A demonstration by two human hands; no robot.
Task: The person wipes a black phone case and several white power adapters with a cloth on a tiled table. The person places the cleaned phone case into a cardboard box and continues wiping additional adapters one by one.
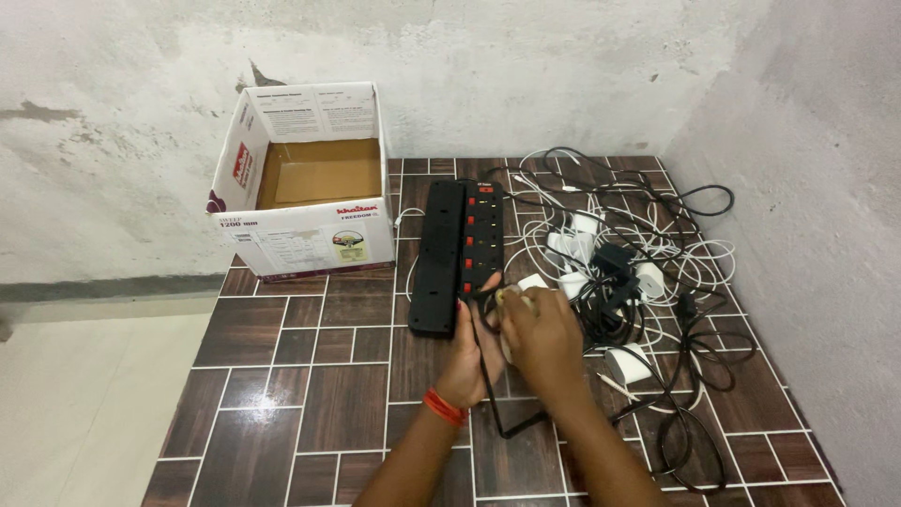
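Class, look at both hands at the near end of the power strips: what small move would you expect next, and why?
Probably easing the black cable clear of the tangle. The left hand steadies the near end of the switched power strip, the right hand pinches something small there, hard to identify, and the cable trails from between them toward the knotted chargers and cords.

So the black power strip [481, 246] with the row of red switches lies flat, long side running straight away from the hands, its near end right under the left hand's fingertips. A second, plain black strip [438, 258] sits touching it, just left of the left hand. The strip's black cord [492, 385] runs back between both hands and bends under the right wrist. A small white plug [531, 282] peeks out just above the right hand's knuckles.
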